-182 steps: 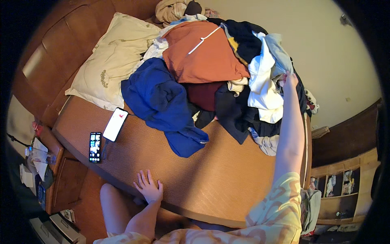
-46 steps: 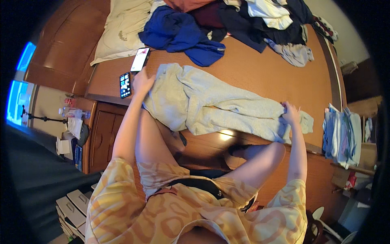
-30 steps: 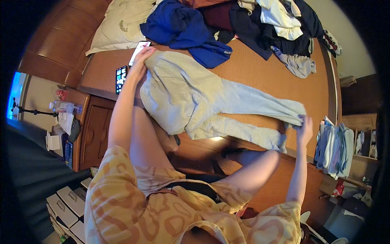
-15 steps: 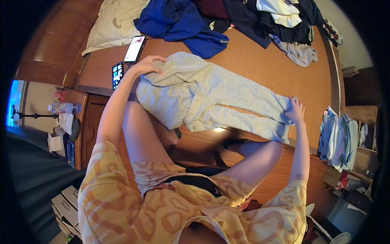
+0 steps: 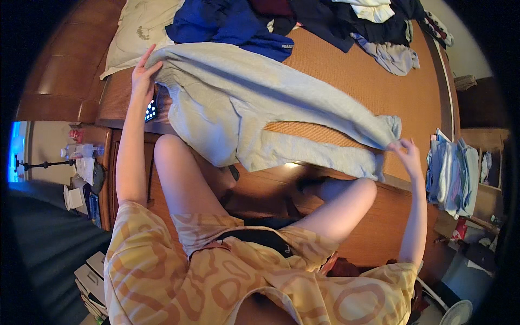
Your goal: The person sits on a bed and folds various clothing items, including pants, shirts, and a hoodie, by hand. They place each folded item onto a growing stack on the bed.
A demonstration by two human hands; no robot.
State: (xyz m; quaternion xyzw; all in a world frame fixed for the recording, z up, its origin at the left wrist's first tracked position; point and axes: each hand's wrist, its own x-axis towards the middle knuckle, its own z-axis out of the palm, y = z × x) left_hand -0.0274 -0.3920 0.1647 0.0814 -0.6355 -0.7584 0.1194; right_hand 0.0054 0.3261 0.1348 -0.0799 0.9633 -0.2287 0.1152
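A pair of light grey sweatpants (image 5: 216,103) stretches sideways in front of me, waist end at the left and legs toward the right. My left hand (image 5: 145,78) grips the upper corner of the waist end, with its thumb over the cloth. At the other side, my right hand (image 5: 406,154) pinches the edge of the far leg near its cuff. That far leg is pulled taut and looks raised, while the near leg lies rumpled along the bed's front edge. A gap between the legs shows the mat beneath.
Under the sweatpants is a bed with an orange-brown woven mat (image 5: 336,70). A blue garment (image 5: 216,24), a pale pillow (image 5: 138,35) and a grey garment (image 5: 392,57) lie farther back. A phone (image 5: 151,111) is partly hidden by my left forearm. Folded clothes (image 5: 452,173) hang at the right.
My left hand has moved left and away from me, drawing the waist end out. My right hand, previously spread on the cuffs, now pinches the far leg. The legs have moved apart.
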